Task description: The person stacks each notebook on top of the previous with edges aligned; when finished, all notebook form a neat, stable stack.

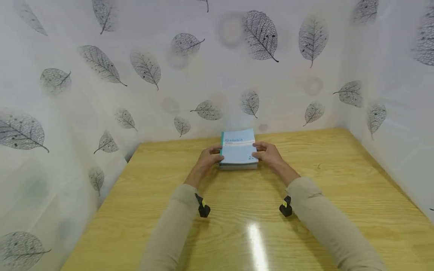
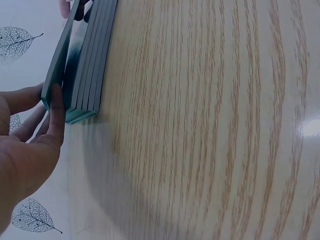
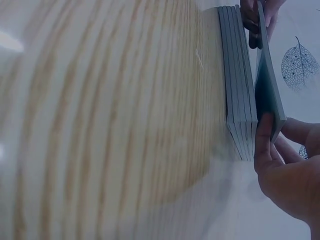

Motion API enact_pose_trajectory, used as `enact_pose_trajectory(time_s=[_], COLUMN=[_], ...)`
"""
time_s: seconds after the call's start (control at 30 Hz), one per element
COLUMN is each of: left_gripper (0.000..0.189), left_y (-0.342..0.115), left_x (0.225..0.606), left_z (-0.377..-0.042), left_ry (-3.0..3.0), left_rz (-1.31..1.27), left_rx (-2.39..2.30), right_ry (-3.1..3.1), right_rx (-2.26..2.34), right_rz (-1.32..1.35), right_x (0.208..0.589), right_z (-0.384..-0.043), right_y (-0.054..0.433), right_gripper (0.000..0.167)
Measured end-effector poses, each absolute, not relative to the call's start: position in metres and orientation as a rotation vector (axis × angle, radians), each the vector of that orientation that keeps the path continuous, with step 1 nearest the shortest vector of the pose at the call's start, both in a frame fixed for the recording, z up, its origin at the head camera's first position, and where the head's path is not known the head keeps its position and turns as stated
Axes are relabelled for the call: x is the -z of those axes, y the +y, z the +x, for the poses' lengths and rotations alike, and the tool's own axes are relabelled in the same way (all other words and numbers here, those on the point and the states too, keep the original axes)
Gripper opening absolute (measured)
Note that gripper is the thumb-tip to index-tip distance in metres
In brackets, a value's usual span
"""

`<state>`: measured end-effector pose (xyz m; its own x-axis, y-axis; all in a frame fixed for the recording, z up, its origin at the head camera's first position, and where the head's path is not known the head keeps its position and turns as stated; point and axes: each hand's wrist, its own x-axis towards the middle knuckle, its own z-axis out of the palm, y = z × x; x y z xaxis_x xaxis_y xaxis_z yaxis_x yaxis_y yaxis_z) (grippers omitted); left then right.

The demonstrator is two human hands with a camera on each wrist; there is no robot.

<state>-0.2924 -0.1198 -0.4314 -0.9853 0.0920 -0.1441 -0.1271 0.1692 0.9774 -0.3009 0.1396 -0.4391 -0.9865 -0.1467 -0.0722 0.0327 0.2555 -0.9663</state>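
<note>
A light blue book (image 1: 238,148) with "Gambit" on its cover is pinched at its two sides by both hands. My left hand (image 1: 207,158) grips its teal-spined left edge, thumb on the cover and fingers beneath. On the opposite edge, my right hand (image 1: 269,153) pinches it the same way. Below lies a neat stack of several similar books (image 1: 239,166). In the left wrist view, a wedge-shaped gap separates the held book (image 2: 59,62) from the stack (image 2: 92,70). The right wrist view also shows the held book (image 3: 272,90) tilted away from the stacked books (image 3: 239,75).
The wooden table (image 1: 145,226) reaches back to a pale curtain (image 1: 210,71) printed with dark leaves. That curtain hangs along the left and right sides too. The stack sits near the table's back edge. A bright reflection lies on the front of the tabletop.
</note>
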Motion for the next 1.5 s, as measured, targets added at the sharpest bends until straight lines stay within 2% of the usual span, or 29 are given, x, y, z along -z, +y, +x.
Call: enact_pose_trajectory(time_s=[0.57, 1.5], left_gripper=[0.052, 0.05], left_y=[-0.107, -0.116], left_x=[0.427, 0.442], left_z=[-0.294, -0.291], left_ry=[2.436, 2.597], left_rz=[-0.145, -0.036], left_rx=[-1.83, -1.684], right_ry=[2.467, 2.454], right_rx=[1.805, 1.756], right_rz=[-0.082, 0.045], right_x=[0.44, 0.449], right_z=[-0.301, -0.298], right_y=[0.138, 0.128], right_gripper=[0.048, 0.045])
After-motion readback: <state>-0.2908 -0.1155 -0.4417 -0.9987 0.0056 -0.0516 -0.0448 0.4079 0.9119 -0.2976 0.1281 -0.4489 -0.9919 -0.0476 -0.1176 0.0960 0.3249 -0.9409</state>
